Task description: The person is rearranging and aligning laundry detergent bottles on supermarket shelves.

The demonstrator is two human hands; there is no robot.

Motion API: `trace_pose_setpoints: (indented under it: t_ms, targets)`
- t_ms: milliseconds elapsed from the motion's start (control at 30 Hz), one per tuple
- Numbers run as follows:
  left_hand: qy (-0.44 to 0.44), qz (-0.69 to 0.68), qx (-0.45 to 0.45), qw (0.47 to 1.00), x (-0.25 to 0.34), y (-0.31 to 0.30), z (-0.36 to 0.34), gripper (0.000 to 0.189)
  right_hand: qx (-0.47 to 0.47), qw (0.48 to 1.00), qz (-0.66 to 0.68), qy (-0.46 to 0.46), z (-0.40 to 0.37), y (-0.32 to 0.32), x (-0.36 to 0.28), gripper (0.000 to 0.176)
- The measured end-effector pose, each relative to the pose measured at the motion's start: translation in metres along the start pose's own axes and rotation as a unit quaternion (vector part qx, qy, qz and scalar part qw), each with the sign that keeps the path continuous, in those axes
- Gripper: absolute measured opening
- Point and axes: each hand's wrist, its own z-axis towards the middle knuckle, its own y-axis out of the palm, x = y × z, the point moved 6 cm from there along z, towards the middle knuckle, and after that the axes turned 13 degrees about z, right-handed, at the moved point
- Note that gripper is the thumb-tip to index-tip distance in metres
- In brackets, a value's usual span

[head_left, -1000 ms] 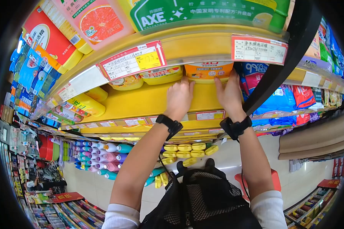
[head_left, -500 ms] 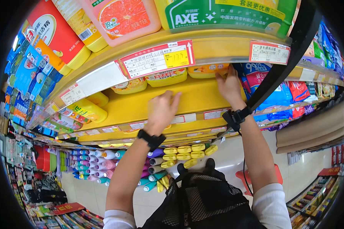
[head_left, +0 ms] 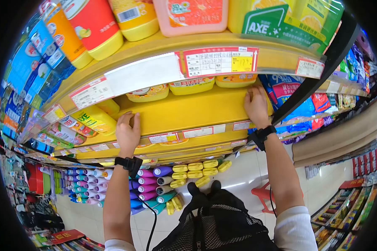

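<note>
Left hand (head_left: pixel 127 133), empty and flat, seemingly braces on the wide yellow metal shelf's (head_left: pixel 184 111) front edge; right hand (head_left: pixel 255 106), released, rests at the shelf's right end.

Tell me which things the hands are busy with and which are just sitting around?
Busy with: left hand, resting on the yellow shelf; right hand, by the yellow bottle at the back.
Just sitting around: price tag; pink bottle above; blue bags; coloured bottles lower down; red stool.
</note>
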Motion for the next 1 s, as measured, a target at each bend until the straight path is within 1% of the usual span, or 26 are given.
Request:
trace_pose_setpoints:
  t_ms: [167, 233, 400, 500, 533, 600, 733, 833, 933, 1000]
  targets:
    - [-0.015, 0.037, 0.014, 0.999, 0.004, -0.003, -0.003, 0.028, -0.003, 1.000, -0.021, -0.022, -0.003, 0.001, -0.003, 0.012]
    - [0.012, 0.051, 0.007, 0.999, 0.003, 0.003, -0.005, 0.033, -0.003, 0.997, -0.063, -0.048, -0.003, 0.002, 0.001, 0.010]
    - [0.008, 0.059, -0.012, 0.998, 0.006, 0.000, -0.001, 0.031, -0.086, 0.996, -0.024, 0.007, -0.001, 0.007, -0.002, 0.014]
    - [-0.017, 0.047, -0.020, 0.999, -0.004, 0.008, 0.002, 0.026, -0.098, 0.994, -0.042, 0.014, -0.003, 0.008, -0.004, 0.019]
    - [-0.038, 0.058, -0.016, 0.997, -0.004, 0.010, 0.002, 0.025, -0.105, 0.993, -0.060, 0.007, -0.003, 0.007, -0.005, 0.021]
    - [-0.077, 0.080, -0.011, 0.994, -0.002, 0.012, 0.003, 0.023, -0.103, 0.993, -0.052, -0.001, -0.004, 0.005, -0.007, 0.022]
    - [-0.086, 0.088, 0.032, 0.992, 0.009, 0.003, 0.001, 0.020, -0.107, 0.994, -0.034, 0.005, -0.003, 0.004, -0.008, 0.022]
    - [-0.112, 0.070, 0.058, 0.990, 0.008, 0.003, -0.004, 0.023, -0.108, 0.994, -0.013, 0.024, 0.000, 0.000, -0.011, 0.022]
    - [-0.138, 0.090, 0.042, 0.985, 0.008, 0.002, -0.005, 0.026, -0.052, 0.998, 0.013, -0.011, -0.001, 0.000, -0.008, 0.021]
    - [-0.148, 0.088, 0.046, 0.984, 0.007, 0.002, -0.007, 0.028, -0.079, 0.997, 0.008, 0.006, -0.002, 0.001, -0.006, 0.020]
